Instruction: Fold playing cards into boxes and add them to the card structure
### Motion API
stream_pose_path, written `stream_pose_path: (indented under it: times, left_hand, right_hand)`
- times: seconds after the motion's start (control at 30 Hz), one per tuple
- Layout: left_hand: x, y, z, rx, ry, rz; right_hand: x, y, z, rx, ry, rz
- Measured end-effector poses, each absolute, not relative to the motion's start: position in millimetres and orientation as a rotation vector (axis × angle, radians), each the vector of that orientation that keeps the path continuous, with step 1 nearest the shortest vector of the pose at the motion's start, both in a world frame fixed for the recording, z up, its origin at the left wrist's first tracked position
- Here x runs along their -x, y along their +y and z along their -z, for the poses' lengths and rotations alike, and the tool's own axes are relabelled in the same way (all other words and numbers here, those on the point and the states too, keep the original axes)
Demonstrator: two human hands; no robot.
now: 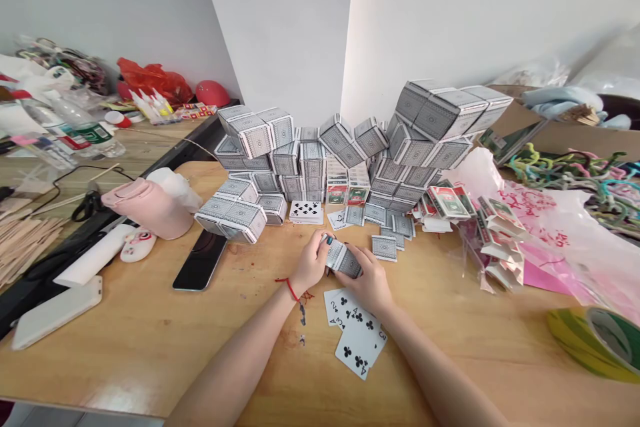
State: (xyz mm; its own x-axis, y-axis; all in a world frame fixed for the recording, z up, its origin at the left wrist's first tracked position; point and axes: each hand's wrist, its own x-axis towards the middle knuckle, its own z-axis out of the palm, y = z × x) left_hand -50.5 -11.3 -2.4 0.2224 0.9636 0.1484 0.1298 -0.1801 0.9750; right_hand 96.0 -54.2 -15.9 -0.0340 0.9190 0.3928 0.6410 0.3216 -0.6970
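Between my two hands, above the middle of the table, are grey-backed playing cards (344, 259) with their backs up. My left hand (314, 259) is closed on their left end, and a red string circles that wrist. On the other end, the fingers of my right hand (369, 279) are wrapped round the cards. Below my hands lie several face-up club cards (356, 333), overlapping. Beyond them sits a face-up stack of cards (307, 211), with several face-down cards (384, 247) scattered to its right.
Folded-card blocks (313, 160) rise in tall piles along the back. A black phone (200, 260), a pink tumbler (150, 207) and a white mouse (137, 244) lie left. At right are opened card boxes (500, 233), plastic wrap (555, 213) and yellow-green tape (575, 340).
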Motion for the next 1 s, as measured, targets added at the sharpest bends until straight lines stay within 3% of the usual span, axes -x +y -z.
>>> stream_pose_path:
  times: [0.47, 0.7, 0.83, 1.0]
  left_hand:
    - [53.1, -10.1, -3.9, -1.195, 0.877, -0.962]
    - [56.2, -1.1, 4.2, -1.021, 0.877, -1.081]
    - [58.5, 4.1, 4.6, -0.863, 0.820, -1.197]
    - [57.4, 5.3, 3.2, -0.772, 0.880, -1.209]
  right_hand:
    - [-109.4, -42.8, 11.4, 1.434, -1.616, -0.503]
    - [-115.4, -42.8, 9.2, 1.294, -1.665, -0.946]
    - [-122.5, -46.8, -3.4, 1.170, -2.050, -1.081]
    - [-118.1, -61.6, -15.2, 1.146, -2.444, -0.904]
